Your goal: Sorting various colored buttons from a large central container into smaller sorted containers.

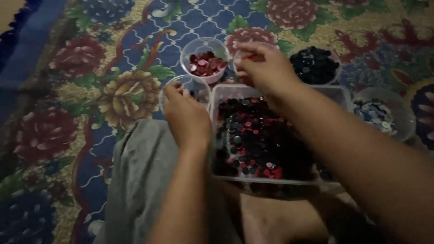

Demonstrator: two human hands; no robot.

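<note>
Two hands are busy over the sorting here. Your left hand (185, 113) sits at centre left of the frame, fingers curled down over the rim of a small clear bowl (199, 86) that looks nearly empty; whether it pinches a button I cannot tell. Your right hand (266, 68) is higher, at upper centre, fingertips pinched together as if on one small piece — too blurred to see it — just beside the bowl of pink and red buttons (205, 63).

The big clear tray (217, 135) in the middle holds the mixed heap of buttons (253, 140), dark ones with red scattered through. A bowl of black buttons (314, 65) stands at upper right, and a bowl of pale buttons (375, 115) at the right edge, all on the flowered carpet (90, 90); grey cloth (140, 180) covers your knee at lower left.

To do this well, I would judge: pick one button at a time, keep the pinch low over the matching bowl before you let go — the light is dim, so check dark red against black
</note>
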